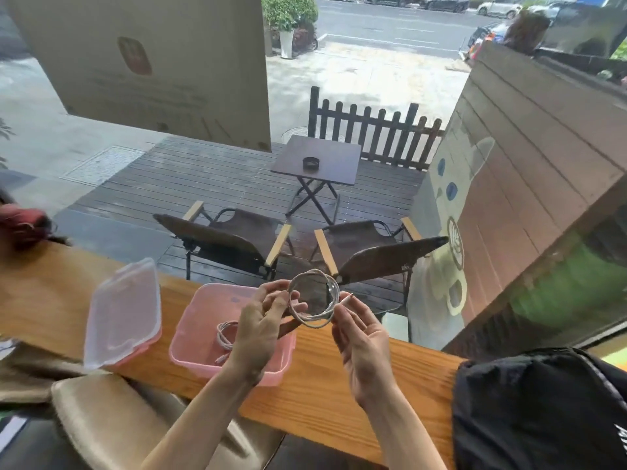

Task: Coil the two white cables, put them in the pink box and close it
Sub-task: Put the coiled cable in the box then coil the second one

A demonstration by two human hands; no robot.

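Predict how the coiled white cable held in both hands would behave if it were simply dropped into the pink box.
The coiled cable looks thin and springy, so its loops would probably loosen. It seems light, unlikely to shift the pink box. Its loose end may flop over the rim.

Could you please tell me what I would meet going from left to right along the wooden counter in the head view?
Clear lid → pink box holding one coiled cable → left hand → second cable coil, held in both hands → right hand → black bag.
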